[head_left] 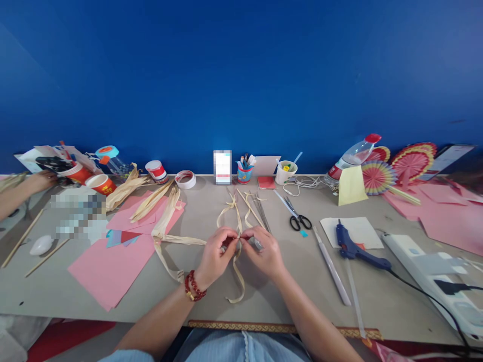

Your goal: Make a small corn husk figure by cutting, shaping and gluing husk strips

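Observation:
In the middle of the table, my left hand (218, 255) and my right hand (265, 251) meet, their fingers pinched together on a thin pale strip of corn husk (239, 275). The strip's loose tail curls down onto the table below my fingers. Beyond the hands lie thin sticks (251, 209) with more husk strips (231, 205) tied or looped about them, along with several grey wires (261, 208). Left of my left hand, a torn piece of corn husk (160, 229) reaches out to my wrist. My fingers hide the exact spot they grip.
Pink paper (113, 271) lies left. On the right are black-handled scissors (300, 221), a utility knife (332, 266), a blue glue gun (354, 249) with its cord, and a power strip (426, 281). Cups and a tape roll (185, 179) line the back. Another person's hand (41, 181) is far left.

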`<state>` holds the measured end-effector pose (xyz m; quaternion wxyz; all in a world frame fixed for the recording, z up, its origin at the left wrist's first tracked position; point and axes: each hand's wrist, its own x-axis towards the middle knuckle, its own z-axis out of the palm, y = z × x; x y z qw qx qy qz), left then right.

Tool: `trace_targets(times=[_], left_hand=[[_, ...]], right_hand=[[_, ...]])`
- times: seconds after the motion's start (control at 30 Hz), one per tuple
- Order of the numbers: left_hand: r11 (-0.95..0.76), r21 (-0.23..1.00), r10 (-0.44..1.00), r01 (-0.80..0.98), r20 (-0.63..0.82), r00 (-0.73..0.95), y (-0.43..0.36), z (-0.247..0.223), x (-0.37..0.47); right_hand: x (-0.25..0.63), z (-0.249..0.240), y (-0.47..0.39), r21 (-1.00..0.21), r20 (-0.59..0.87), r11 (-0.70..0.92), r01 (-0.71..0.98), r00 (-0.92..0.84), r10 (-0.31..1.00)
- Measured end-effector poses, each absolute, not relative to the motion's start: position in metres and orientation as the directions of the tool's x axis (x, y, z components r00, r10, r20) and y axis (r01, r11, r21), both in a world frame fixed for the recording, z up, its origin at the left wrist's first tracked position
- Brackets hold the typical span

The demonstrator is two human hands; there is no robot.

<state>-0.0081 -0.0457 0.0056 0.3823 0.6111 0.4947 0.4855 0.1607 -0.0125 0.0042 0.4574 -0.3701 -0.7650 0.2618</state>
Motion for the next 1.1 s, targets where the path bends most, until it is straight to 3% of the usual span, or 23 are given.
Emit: trace_targets(times=[0.33,0.47,0.63,0.8,0.93,1.1], left_hand=[[-0.287,0.901,0.957,0.325,0.259,0.129,-0.043,0.007,-0.011],[-0.058,0.994,0.994,0.093,0.049,0.097,-0.041,0.004,-0.01],[0.176,0.956,0.978,-0.235,-0.141,0.155,-0.037,0.001,-0.01],[0.121,0.977,0.986,-0.173,-0.098,0.137,-0.038,0.0,-0.009],[0.054,0.993,0.991,-0.109,-0.04,0.126,-0.038,0.0,-0.009],[0.141,0.962,0.985,-0.235,-0.113,0.128,-0.036,-0.002,-0.01]], right_hand=[[0.161,-0.001,-0.01,-0.73,0.508,0.595,0.336,-0.315,0.802],[0.16,-0.002,-0.011,-0.711,0.548,0.616,0.34,-0.282,0.788],[0.161,-0.001,-0.011,-0.693,0.57,0.658,0.293,-0.336,0.75],[0.161,-0.001,-0.011,-0.672,0.552,0.671,0.313,-0.392,0.736],[0.162,-0.003,-0.011,-0.722,0.49,0.62,0.308,-0.404,0.772],[0.164,-0.001,-0.01,-0.748,0.508,0.623,0.23,-0.405,0.76]])
